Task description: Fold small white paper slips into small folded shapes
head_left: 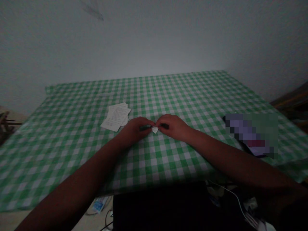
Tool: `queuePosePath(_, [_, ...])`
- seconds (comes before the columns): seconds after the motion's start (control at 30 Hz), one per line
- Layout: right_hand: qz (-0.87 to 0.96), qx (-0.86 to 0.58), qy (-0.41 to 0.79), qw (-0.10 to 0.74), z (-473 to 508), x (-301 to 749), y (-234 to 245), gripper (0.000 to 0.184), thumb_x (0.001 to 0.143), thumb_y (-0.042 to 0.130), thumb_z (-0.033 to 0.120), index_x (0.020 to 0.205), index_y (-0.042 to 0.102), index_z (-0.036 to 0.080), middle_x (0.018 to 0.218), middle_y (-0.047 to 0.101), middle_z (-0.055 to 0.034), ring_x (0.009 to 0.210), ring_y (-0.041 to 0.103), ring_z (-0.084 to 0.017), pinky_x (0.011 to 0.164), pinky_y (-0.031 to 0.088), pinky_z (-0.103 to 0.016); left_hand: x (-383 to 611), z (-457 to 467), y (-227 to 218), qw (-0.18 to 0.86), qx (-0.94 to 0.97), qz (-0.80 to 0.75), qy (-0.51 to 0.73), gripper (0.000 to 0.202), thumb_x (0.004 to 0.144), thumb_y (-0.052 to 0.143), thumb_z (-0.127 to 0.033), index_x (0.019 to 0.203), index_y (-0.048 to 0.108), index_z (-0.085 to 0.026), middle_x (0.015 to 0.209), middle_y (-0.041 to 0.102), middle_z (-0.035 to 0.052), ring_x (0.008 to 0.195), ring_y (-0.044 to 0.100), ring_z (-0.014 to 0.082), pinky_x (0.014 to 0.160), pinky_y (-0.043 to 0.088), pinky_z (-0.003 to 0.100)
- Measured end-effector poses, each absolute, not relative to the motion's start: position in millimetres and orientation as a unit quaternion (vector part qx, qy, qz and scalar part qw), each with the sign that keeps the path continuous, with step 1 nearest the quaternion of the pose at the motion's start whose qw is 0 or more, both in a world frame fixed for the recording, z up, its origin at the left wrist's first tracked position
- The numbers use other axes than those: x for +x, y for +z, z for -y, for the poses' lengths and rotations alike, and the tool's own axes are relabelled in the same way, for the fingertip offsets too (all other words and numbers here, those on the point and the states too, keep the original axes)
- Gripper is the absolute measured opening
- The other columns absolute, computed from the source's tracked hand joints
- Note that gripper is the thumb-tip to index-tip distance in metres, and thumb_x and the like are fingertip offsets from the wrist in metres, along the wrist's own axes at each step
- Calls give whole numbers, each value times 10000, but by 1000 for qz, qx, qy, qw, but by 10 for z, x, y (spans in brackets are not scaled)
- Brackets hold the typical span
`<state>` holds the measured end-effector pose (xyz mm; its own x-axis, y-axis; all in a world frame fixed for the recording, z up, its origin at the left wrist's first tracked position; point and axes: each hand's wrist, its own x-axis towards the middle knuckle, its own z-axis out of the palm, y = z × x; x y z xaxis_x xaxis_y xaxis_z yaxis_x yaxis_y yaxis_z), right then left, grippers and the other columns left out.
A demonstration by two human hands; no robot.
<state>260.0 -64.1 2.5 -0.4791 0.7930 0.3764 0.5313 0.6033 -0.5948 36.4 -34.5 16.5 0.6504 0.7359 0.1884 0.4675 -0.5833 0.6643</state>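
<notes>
At twelve o'clock on the green gingham tablecloth point(192, 96), your left hand point(137, 130) and right hand point(172, 126) are nearly closed, both pinching a small white paper scrap point(155, 129) — fingertip work, this. Printed sheets point(116, 117) lie at ten o'clock.

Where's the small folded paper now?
In the head view, the folded paper is pinched between the left hand and right hand, just right of the printed sheets.

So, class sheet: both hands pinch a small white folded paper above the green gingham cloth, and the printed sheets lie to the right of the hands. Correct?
Not quite: the printed sheets lie to the left of the left hand and right hand, as the head view shows. Those hands pinch the white folded paper above the gingham cloth.
</notes>
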Motion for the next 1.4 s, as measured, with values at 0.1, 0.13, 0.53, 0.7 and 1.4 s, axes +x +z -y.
queuePosePath(0.1, [857, -359, 193, 315, 616, 2623, 12, 129, 875, 586, 123, 925, 672, 204, 937, 704, -30, 933, 630, -164, 874, 470, -326, 338, 296, 132, 283, 881, -303, 229, 183, 867, 629, -289, 1015, 724, -243, 1040, 749, 22, 1000, 682, 193, 976, 505, 377])
queuePosePath(0.13, [862, -352, 191, 312, 610, 2630, 9, 135, 877, 581, 120, 928, 669, 209, 944, 702, -28, 944, 627, -165, 888, 469, -333, 329, 284, 124, 273, 889, -291, 225, 182, 868, 627, -281, 1019, 725, -247, 1056, 749, 21, 1017, 679, 195, 993, 491, 387])
queuePosePath(0.53, [887, -324, 173, 280, 589, 2657, 12, 164, 881, 571, 98, 945, 687, 194, 975, 691, -43, 959, 618, -161, 923, 460, -343, 294, 295, 163, 174, 931, -293, 128, 231, 891, 617, -202, 1069, 712, -314, 1200, 712, -6, 1139, 628, 200, 1128, 255, 532])
queuePosePath(0.7, [894, -308, 174, 275, 606, 2674, 23, 210, 887, 562, 104, 1008, 700, 206, 1014, 687, -48, 989, 610, -168, 938, 462, -365, 282, 296, 171, 165, 936, -289, 114, 254, 905, 587, -185, 1067, 711, -337, 1217, 699, -24, 1176, 607, 194, 1154, 188, 567])
queuePosePath(1.4, [929, -358, 26, 90, 833, 2630, 270, 300, 921, 541, 129, 1145, 712, 232, 1190, 644, -87, 1054, 498, -250, 872, 448, -383, 315, 466, 345, 32, 963, -265, 46, 349, 856, 555, -123, 1117, 685, -316, 1188, 670, 6, 1175, 550, 252, 1146, 133, 628])
